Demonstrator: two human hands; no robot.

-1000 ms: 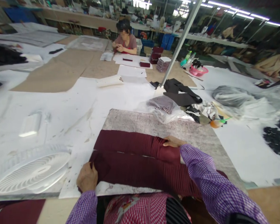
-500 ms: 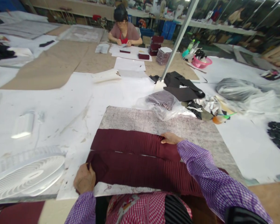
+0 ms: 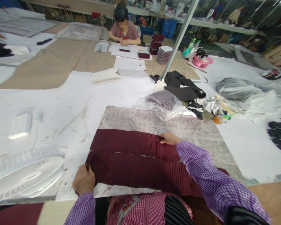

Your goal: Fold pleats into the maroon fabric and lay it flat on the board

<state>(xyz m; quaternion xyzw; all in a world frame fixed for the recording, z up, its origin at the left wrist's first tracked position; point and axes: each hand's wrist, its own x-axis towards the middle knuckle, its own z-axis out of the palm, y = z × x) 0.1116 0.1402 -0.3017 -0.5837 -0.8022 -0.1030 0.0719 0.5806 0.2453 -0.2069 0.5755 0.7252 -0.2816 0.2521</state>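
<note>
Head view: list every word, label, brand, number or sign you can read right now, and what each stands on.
No text can be read with certainty.
Clear plastic bag: dark marks like handwriting, too blurred to read.
Grey board: faint marks near its far edge; I cannot tell whether they are writing.
Maroon strips: no lettering visible.

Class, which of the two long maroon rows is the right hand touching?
The far row, nearer the plastic bag: the right hand rests toward its right end. The near row has the left hand at its left end.
</note>
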